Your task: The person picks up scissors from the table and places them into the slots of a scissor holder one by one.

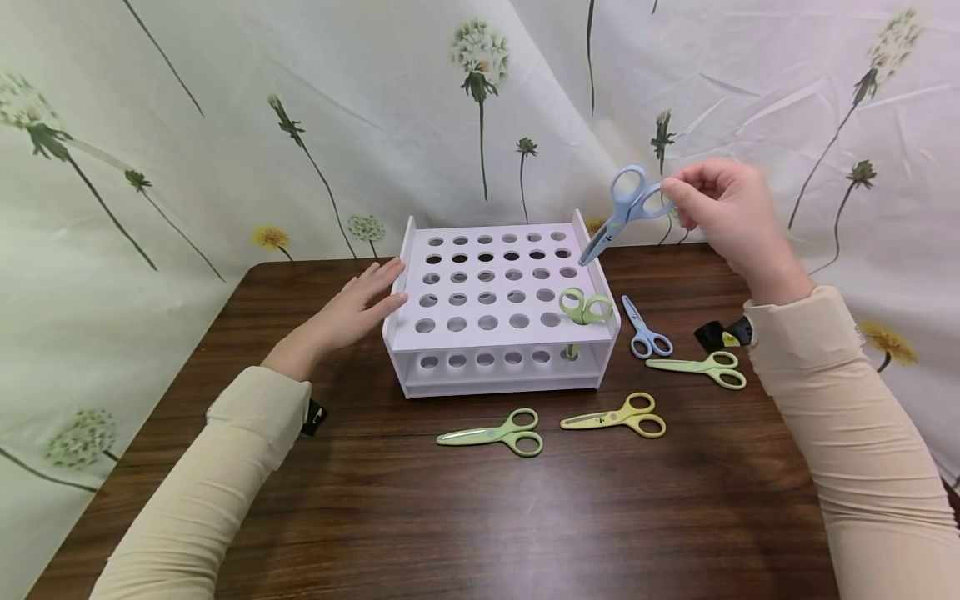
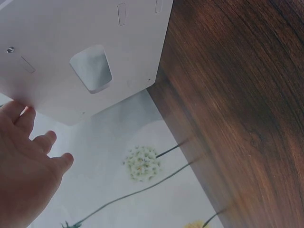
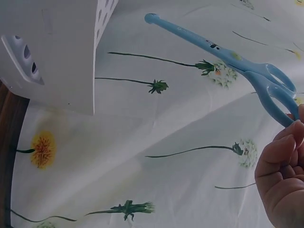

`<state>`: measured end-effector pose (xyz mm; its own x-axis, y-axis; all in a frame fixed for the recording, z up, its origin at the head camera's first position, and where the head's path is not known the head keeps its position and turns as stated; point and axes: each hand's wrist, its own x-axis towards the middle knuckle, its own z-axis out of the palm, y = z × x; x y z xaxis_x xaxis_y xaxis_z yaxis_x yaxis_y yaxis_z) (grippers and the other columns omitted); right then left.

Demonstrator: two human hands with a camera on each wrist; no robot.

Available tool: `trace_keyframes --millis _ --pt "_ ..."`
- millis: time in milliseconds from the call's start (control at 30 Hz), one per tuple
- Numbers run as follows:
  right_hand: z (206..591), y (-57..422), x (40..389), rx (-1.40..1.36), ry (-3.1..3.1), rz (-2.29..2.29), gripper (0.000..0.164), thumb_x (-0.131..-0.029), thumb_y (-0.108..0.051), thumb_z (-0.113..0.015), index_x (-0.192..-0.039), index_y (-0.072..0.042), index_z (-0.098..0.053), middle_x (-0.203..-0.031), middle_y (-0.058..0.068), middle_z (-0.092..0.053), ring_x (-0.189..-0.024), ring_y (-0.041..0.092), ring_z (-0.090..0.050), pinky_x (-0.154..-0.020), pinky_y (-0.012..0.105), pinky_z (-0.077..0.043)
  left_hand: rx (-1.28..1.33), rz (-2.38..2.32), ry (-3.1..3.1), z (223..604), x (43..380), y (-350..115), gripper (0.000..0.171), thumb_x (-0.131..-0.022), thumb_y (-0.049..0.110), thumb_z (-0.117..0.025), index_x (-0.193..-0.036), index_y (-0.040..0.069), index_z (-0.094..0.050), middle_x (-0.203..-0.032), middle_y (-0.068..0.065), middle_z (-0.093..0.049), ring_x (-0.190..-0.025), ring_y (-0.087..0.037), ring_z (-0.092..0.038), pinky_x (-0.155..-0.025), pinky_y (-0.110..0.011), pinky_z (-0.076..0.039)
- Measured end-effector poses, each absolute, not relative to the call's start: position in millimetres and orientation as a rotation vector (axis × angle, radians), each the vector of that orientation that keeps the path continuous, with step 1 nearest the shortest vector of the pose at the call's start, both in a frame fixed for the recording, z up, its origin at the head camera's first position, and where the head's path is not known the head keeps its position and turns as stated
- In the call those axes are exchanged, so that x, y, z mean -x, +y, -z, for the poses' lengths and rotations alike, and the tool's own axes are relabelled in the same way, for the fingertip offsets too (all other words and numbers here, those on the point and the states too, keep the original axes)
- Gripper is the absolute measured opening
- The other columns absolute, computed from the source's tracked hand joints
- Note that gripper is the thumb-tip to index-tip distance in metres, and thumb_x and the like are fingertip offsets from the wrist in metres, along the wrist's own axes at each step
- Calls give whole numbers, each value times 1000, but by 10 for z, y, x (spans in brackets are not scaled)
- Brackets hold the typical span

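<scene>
A white rack (image 1: 502, 333) with rows of round holes stands on the wooden table. My left hand (image 1: 352, 307) rests its fingertips at the rack's left side panel, fingers extended. With thumb and fingers, my right hand (image 1: 723, 212) pinches one handle loop of blue scissors (image 1: 618, 218). The blades slant down to the left over the rack's right back edge. In the right wrist view the blue scissors (image 3: 228, 59) appear beside the rack's side panel (image 3: 57, 57). Green scissors (image 1: 585, 307) stand in the front right hole, handles up, their tip showing at the lower shelf.
On the table right of the rack lie another pair of blue scissors (image 1: 645, 329) and green scissors (image 1: 701, 367). In front are green scissors (image 1: 498, 433) and yellow scissors (image 1: 618, 415). A dandelion-print cloth (image 1: 420, 108) hangs behind the table.
</scene>
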<state>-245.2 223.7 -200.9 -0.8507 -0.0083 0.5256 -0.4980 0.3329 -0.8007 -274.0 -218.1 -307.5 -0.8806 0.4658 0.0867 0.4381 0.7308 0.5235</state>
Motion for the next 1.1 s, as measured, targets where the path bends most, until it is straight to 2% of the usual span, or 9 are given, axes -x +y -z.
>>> trace_keyframes --millis 333,567,1100 --pt "2020 2138 2388 -507 -2194 -1493 8 -85 -6 -66 -77 -4 -67 -55 -1 -53 -47 9 -46 -46 17 -38 -743 -850 2873 3083 2745 -2184 64 -96 47 -38 -148 14 -20 -153 -2 -13 -138 -22 0 -108 -46 2" --pt "2054 2063 2369 -549 -2258 -1430 8 -85 -9 -66 -78 -6 -67 -54 0 -51 -48 11 -45 -46 18 -38 -755 -859 2874 3078 2740 -2183 64 -97 46 -38 -148 13 -20 -153 -2 -13 -138 -22 0 -108 -46 2" --pt "2143 1969 2326 -587 -2261 -1429 7 -85 -7 -66 -81 -1 -67 -56 2 -52 -48 11 -45 -46 18 -39 -761 -849 2882 3084 2727 -2179 64 -97 46 -38 -148 12 -21 -153 -2 -13 -138 -23 0 -108 -47 2"
